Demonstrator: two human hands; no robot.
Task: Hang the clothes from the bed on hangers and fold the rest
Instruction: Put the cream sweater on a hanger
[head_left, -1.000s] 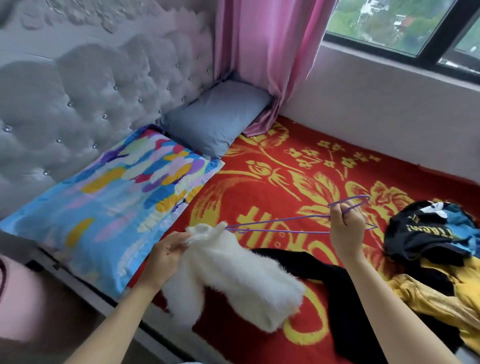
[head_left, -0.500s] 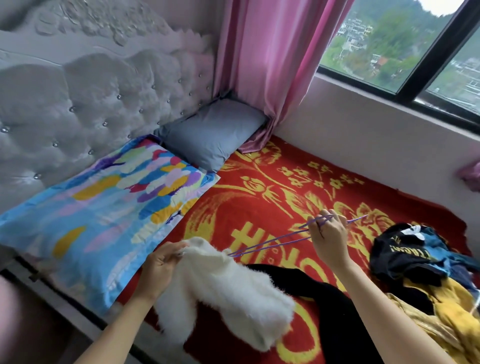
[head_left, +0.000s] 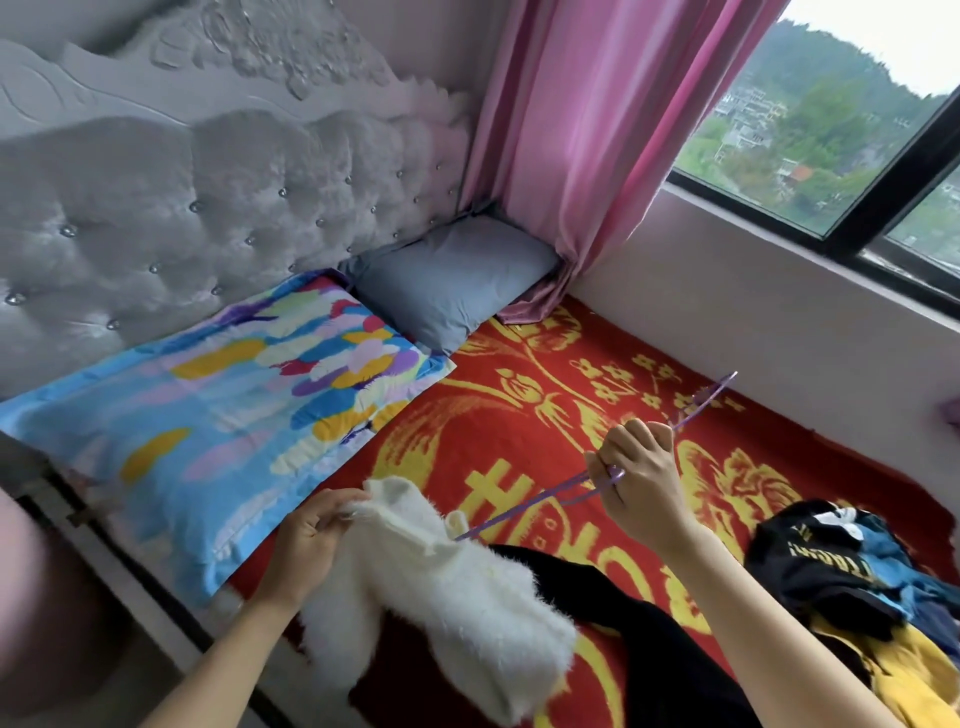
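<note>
Both hands were busy: the left hand pinched the fluffy white sweater's neck edge, holding it open above the bed, while the right hand gripped the purple wire hanger, one end angled at that opening, seemingly to slide inside.

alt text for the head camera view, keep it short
The left hand grips a fluffy white garment while the right hand holds a purple wire hanger, its tip at the garment's opening, over a bed's red and gold blanket. More clothes lie heaped at right.
</note>
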